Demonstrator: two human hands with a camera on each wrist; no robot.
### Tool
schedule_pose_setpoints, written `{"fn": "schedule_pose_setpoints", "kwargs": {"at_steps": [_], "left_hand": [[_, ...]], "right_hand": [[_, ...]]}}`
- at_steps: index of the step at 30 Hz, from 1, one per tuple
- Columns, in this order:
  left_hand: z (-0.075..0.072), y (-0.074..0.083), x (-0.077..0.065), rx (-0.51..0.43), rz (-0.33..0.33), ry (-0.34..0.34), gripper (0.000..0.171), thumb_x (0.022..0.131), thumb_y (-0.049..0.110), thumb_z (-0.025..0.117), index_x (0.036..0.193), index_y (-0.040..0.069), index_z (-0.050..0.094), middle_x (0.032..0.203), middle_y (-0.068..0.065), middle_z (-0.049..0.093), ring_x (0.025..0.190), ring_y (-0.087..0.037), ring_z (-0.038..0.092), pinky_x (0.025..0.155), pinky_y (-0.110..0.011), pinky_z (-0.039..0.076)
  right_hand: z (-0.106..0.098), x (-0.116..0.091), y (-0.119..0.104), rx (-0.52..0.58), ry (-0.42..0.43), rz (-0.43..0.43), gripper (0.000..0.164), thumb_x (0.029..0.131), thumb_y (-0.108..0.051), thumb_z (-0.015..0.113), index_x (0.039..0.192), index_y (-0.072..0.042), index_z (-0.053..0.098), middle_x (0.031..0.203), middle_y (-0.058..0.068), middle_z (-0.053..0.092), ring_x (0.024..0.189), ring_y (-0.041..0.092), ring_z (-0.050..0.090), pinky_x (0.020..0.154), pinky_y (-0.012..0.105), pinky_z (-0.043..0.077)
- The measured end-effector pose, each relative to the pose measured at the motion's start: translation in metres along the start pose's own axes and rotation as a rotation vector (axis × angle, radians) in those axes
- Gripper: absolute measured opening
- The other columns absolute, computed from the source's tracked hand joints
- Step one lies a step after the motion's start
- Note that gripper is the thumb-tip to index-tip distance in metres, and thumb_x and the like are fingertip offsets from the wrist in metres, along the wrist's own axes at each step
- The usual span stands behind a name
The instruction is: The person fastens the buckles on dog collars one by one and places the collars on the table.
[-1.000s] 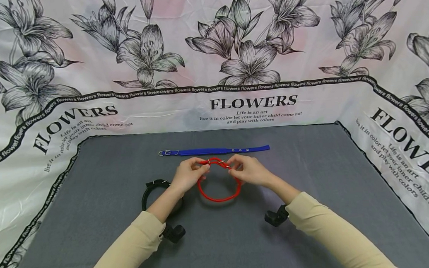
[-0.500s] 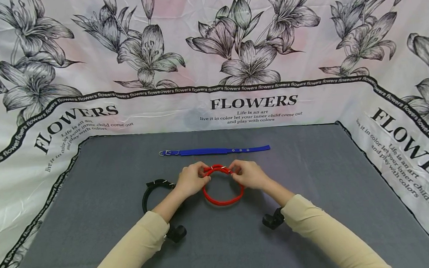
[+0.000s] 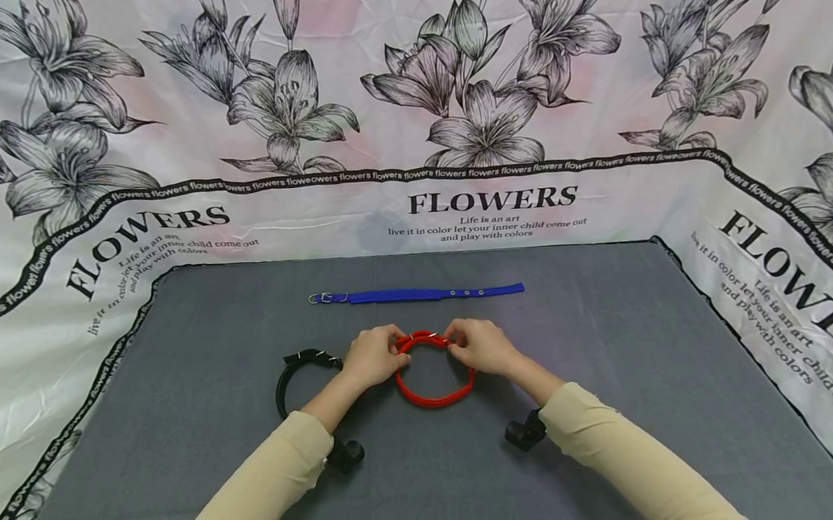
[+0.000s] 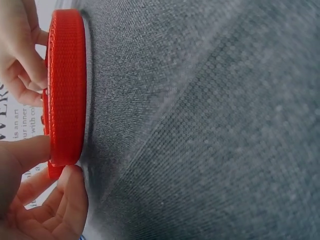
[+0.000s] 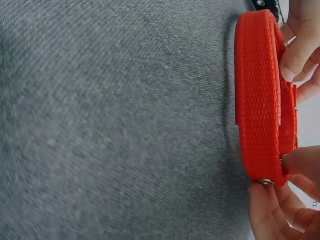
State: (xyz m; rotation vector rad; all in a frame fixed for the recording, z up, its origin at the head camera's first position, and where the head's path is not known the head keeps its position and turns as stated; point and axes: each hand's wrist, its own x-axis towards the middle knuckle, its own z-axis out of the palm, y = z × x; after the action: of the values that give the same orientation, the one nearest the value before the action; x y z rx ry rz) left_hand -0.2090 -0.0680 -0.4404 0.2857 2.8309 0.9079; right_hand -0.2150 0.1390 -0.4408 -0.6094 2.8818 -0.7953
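A red collar [image 3: 437, 402] with a metal buckle forms a closed ring between my hands, its far side doubled over. My left hand [image 3: 372, 355] pinches the ring's far left side between thumb and fingers. At the far right side, my right hand [image 3: 486, 345] pinches it near the buckle. In the right wrist view a metal eyelet shows on the red band [image 5: 259, 95] by the right fingertips. The left wrist view shows the band [image 4: 68, 85] on edge, close to the grey cloth. The buckle is partly hidden by the fingers.
A blue collar [image 3: 404, 295] lies straight behind the hands, its buckle at the left end. Left of my left hand, a black collar [image 3: 280, 390] lies in a ring, partly covered by the forearm. Grey cloth [image 3: 609, 319] covers the table; flower-printed fabric [image 3: 492, 206] stands behind.
Both hands have brought the red collar toward me and down toward the cloth, and its ring looks rounder. The blue and black collars have stayed in place.
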Motion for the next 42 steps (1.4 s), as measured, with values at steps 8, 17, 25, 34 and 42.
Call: {"fn": "schedule_pose_setpoints", "kwargs": {"at_steps": [8,17,25,34,42], "left_hand": [[0.0,0.0,0.001,0.007,-0.028,-0.02,0.031,0.078,0.022,0.074,0.106,0.014,0.065,0.065,0.002,0.055,0.052,-0.012,0.049,0.047,-0.024,0.037],[-0.002,0.0,0.002,0.012,-0.036,-0.039,0.036,0.08,0.026,0.072,0.112,0.013,0.064,0.066,0.001,0.056,0.052,-0.012,0.05,0.047,-0.024,0.037],[-0.019,-0.004,0.006,0.023,-0.041,-0.018,0.034,0.085,0.03,0.065,0.113,0.011,0.064,0.074,0.001,0.062,0.058,-0.012,0.053,0.05,-0.026,0.041],[-0.046,-0.025,0.021,0.037,-0.019,0.067,0.032,0.087,0.028,0.063,0.112,0.009,0.064,0.095,-0.006,0.065,0.077,-0.019,0.06,0.067,-0.036,0.048],[-0.056,-0.039,0.036,0.079,-0.032,0.103,0.033,0.086,0.028,0.065,0.113,0.009,0.063,0.107,-0.01,0.062,0.098,-0.026,0.059,0.081,-0.043,0.047]], "right_hand": [[0.006,0.002,0.001,-0.016,0.009,0.002,0.014,0.082,-0.01,0.067,0.096,-0.01,0.066,0.075,0.002,0.06,0.057,0.009,0.05,0.051,0.023,0.041],[0.005,0.003,0.004,-0.025,0.011,0.006,0.014,0.083,-0.014,0.067,0.096,-0.01,0.066,0.076,0.001,0.061,0.057,0.009,0.05,0.051,0.023,0.041],[-0.008,0.007,0.015,-0.039,0.093,-0.04,0.009,0.084,-0.015,0.065,0.092,-0.011,0.067,0.078,0.001,0.063,0.064,0.011,0.056,0.056,0.028,0.045],[-0.027,0.013,0.039,-0.076,0.173,-0.008,0.009,0.086,-0.015,0.063,0.093,-0.01,0.066,0.084,0.005,0.061,0.075,0.018,0.059,0.065,0.035,0.048],[-0.039,0.021,0.053,-0.117,0.214,0.012,0.016,0.085,-0.017,0.065,0.098,-0.007,0.066,0.093,0.01,0.061,0.086,0.025,0.06,0.074,0.043,0.048]]}}
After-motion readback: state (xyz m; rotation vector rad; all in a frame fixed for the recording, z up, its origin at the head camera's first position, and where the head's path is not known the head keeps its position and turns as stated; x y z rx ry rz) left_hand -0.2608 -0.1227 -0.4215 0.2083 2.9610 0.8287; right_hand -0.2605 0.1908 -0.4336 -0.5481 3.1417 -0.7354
